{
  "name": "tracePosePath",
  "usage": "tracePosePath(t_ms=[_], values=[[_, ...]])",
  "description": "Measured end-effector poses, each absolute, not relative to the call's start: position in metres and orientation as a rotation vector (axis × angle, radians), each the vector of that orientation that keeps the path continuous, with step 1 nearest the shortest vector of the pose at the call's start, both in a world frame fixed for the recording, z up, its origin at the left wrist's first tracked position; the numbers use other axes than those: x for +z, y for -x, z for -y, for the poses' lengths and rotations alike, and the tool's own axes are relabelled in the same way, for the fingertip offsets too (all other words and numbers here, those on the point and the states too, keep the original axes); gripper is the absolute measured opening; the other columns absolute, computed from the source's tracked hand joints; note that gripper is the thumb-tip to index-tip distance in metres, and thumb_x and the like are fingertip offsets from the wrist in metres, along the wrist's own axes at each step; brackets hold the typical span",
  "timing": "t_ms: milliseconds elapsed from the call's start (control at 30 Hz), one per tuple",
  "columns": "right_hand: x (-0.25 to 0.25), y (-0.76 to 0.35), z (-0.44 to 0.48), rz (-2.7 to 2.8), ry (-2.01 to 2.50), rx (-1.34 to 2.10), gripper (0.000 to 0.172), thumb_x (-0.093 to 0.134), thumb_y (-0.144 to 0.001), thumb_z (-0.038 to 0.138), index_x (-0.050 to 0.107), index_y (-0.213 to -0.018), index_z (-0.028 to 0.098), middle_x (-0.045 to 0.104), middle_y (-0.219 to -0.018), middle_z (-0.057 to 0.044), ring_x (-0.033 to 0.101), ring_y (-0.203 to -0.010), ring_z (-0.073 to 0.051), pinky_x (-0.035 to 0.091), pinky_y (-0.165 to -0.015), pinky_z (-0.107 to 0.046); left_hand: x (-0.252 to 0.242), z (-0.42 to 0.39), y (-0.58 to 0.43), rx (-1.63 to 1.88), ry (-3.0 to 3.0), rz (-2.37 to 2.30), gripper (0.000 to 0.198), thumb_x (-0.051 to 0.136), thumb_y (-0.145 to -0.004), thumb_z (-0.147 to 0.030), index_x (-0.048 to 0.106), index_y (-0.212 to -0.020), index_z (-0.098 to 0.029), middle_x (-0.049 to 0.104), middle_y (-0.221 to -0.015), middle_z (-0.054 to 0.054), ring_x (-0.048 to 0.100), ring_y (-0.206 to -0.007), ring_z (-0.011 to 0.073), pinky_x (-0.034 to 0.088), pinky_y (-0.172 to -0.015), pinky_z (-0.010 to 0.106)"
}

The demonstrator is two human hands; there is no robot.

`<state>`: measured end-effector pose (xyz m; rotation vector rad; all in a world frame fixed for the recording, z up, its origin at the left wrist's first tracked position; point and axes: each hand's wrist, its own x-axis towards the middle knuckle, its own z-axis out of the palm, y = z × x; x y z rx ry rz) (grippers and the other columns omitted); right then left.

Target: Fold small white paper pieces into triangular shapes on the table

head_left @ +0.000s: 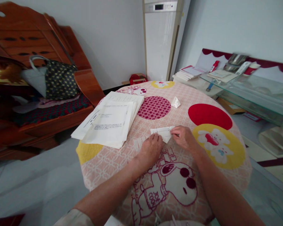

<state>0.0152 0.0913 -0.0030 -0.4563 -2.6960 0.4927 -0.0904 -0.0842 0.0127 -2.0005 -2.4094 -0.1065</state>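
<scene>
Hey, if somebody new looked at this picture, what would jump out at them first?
Probably the bright tablecloth, with a bold red oval toward the right and a cartoon dog at the near side. Next, mid-table, the left hand rests on a small folded white paper while the right hand pinches its right end. The stack of printed sheets on the table's left also stands out.

Wooden bench, pale walls, tiled floor

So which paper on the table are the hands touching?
The small folded paper, with the left hand and right hand on it; the stack and pointed piece lie apart.
</scene>
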Motion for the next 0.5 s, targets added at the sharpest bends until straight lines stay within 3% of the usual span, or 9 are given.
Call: tracePosePath(t_ms=[167, 367, 500], values=[[-0.001, -0.017, -0.092, 2.689, 0.513, 0.469, 0.023, 0.056, -0.072, 0.005, 0.075, -0.069, 0.019, 0.073, -0.074, -0.007, 0.065, -0.076, -0.021, 0.049, -0.073, -0.030, 0.014, 0.086, 0.084, -0.031, 1.898, 2.469, 0.022, 0.047, -0.095, -0.011, 0.063, -0.110, -0.007, 0.066, -0.109, 0.020, 0.064, -0.101, 0.0301, 0.058, -0.078, 0.039], [-0.005, -0.011, -0.089, 2.641, 0.464, 0.452, 0.021, 0.056, -0.078, 0.005, 0.071, -0.070, 0.018, 0.070, -0.078, -0.008, 0.062, -0.077, -0.019, 0.046, -0.072, -0.028, 0.014, 0.085, 0.088, -0.097, 1.897, 2.408, 0.031, 0.050, -0.097, -0.019, 0.057, -0.127, -0.012, 0.062, -0.129, 0.018, 0.061, -0.109, 0.0293, 0.056, -0.085, 0.039], [-0.005, 0.006, -0.079, 2.590, 0.677, 0.303, 0.020, 0.066, -0.084, 0.021, 0.067, -0.065, 0.019, 0.066, -0.075, -0.007, 0.058, -0.073, -0.019, 0.042, -0.066, -0.029, 0.015, 0.083, 0.089, -0.132, 1.904, 2.432, 0.037, 0.050, -0.097, -0.022, 0.053, -0.133, -0.012, 0.063, -0.126, 0.018, 0.060, -0.110, 0.0310, 0.055, -0.084, 0.041]])
